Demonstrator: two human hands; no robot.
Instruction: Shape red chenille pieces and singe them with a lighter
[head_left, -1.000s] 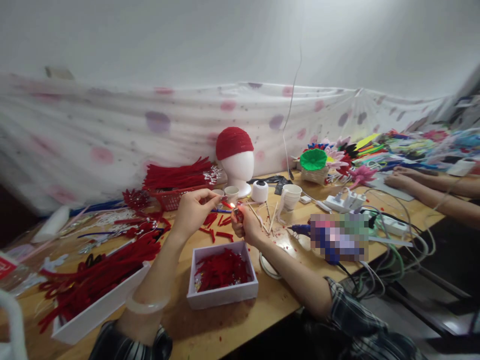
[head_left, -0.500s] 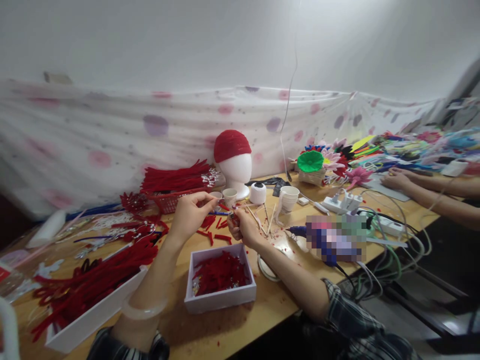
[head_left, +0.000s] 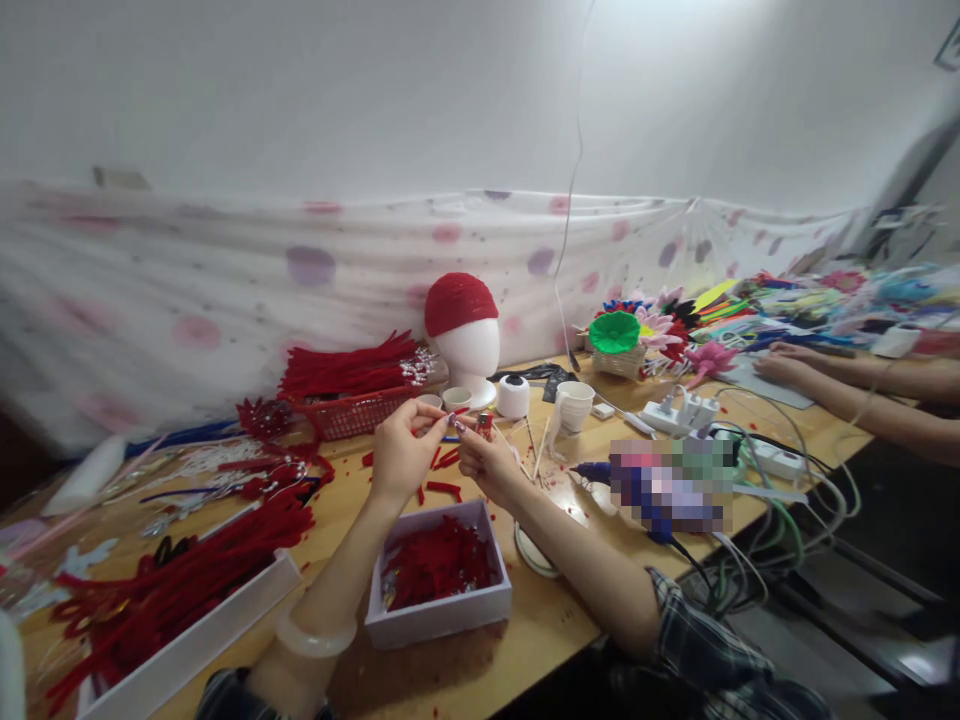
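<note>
My left hand point(head_left: 409, 448) is closed in a pinch on a short red chenille piece point(head_left: 460, 411), above the table. My right hand point(head_left: 489, 462) meets it there, its thumb and forefinger against the left fingertips. A small red object with a metal-looking end point(head_left: 484, 424), perhaps a lighter, shows at the right hand's curled fingers. Just below both hands stands a white box point(head_left: 442, 632) holding red fuzzy pieces point(head_left: 435, 560) with silvery bits. Cut red chenille lengths point(head_left: 444, 491) lie on the table beyond it.
A white foam head point(head_left: 472, 350) in a red cap stands behind, beside a red basket point(head_left: 352, 415) of chenille stems. At left is a long white box point(head_left: 195, 640) of red stems. Cups, a glue gun point(head_left: 596, 474), power strips point(head_left: 682, 412) and a co-worker's hands point(head_left: 787, 365) are rightward.
My hands have come together, fingertip to fingertip, at the red piece. The left hand has shifted right and slightly down. The red object at my right hand shows more clearly.
</note>
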